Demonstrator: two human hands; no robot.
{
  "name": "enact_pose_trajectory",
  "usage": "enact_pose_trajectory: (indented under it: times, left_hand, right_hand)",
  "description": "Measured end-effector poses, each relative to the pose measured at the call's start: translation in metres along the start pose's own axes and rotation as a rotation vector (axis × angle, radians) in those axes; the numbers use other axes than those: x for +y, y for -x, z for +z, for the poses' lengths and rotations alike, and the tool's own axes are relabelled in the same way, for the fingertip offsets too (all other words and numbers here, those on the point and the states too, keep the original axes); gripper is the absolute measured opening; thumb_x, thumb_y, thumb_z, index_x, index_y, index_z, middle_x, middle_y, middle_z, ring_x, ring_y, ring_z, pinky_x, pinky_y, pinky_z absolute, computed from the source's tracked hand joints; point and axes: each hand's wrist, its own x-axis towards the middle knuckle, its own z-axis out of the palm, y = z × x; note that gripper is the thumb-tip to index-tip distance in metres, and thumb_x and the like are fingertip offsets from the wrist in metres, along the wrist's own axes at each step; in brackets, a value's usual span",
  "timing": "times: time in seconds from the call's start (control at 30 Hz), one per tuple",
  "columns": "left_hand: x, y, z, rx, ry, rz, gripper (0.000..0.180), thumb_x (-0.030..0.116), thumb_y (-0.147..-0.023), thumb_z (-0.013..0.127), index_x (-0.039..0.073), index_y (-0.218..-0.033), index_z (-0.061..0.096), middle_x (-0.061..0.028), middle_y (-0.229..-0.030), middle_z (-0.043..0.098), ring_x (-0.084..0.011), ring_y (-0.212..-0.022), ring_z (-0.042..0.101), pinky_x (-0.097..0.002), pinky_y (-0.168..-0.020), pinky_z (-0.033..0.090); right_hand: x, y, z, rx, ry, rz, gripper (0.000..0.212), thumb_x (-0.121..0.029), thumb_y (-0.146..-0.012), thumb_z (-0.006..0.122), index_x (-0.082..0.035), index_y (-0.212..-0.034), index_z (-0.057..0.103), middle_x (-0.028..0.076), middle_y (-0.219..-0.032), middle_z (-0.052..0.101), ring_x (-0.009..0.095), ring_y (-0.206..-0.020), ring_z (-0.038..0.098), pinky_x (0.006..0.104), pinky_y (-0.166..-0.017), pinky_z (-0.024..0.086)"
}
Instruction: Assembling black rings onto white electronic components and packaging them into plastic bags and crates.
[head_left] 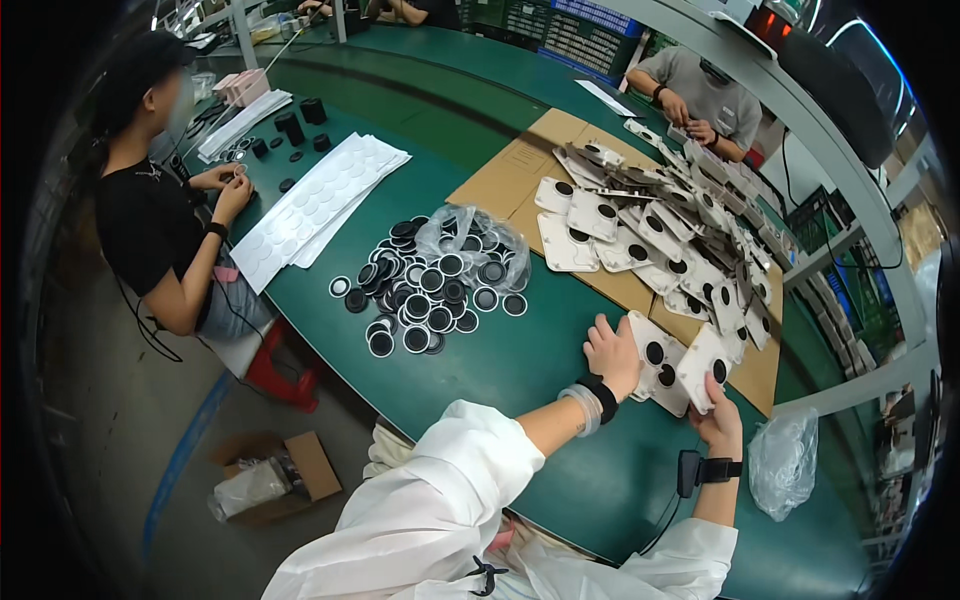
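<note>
My right hand (722,425) grips a white flat panel (698,362) with a round black disc on it, its thumb on the panel's lower edge. Beside it my left hand (612,358) has its fingers loosely spread against the left edge of other white panels (650,326) lying on the table; it seems to hold nothing, though its thumb side is partly hidden. Beyond both hands spreads a large heap of similar white panels (655,228), many bearing black discs. Left of the heap lies a pile of black round discs with pale rims (418,306).
The panel heap rests on cardboard (500,190) over the green table (520,375). A clear plastic bag (783,462) lies right of my right hand; another (465,235) covers some discs. White sheets (320,205) lie at left. Co-workers sit left (150,200) and far right (715,100).
</note>
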Motion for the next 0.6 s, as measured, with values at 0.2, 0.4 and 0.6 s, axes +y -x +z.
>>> enact_pose_trajectory:
  times: [0.2, 0.4, 0.6]
  left_hand:
    - [0.014, -0.003, -0.012, -0.122, 0.066, -0.199, 0.078, 0.021, -0.061, 0.081, -0.003, -0.121, 0.036, -0.0235, -0.108, 0.049, -0.0418, -0.102, 0.049, -0.0479, -0.082, 0.045]
    - [-0.017, -0.011, -0.014, -0.4, 0.43, -0.12, 0.057, 0.017, -0.071, 0.07, -0.002, -0.115, 0.039, -0.0237, -0.1, 0.056, -0.0401, -0.092, 0.058, -0.0469, -0.077, 0.049]
    - [-0.034, -0.008, -0.039, -0.213, 0.531, -0.006, 0.051, 0.021, -0.081, 0.064, -0.008, -0.115, 0.04, -0.0225, -0.099, 0.059, -0.0332, -0.092, 0.061, -0.0378, -0.082, 0.047]
  right_hand:
    - [0.02, -0.005, 0.019, 0.073, 0.016, -0.042, 0.032, -0.018, -0.086, 0.065, 0.0, -0.111, 0.056, 0.011, -0.107, 0.064, 0.026, -0.092, 0.064, 0.037, -0.079, 0.052]
    - [0.037, -0.005, 0.014, 0.078, -0.014, -0.205, 0.035, -0.014, -0.086, 0.064, 0.002, -0.116, 0.053, 0.01, -0.112, 0.061, 0.024, -0.098, 0.061, 0.0339, -0.086, 0.049]
    - [0.027, 0.025, 0.034, -0.036, 0.129, -0.408, 0.041, -0.01, -0.085, 0.065, 0.002, -0.12, 0.049, 0.009, -0.116, 0.058, 0.019, -0.104, 0.057, 0.0311, -0.09, 0.046]
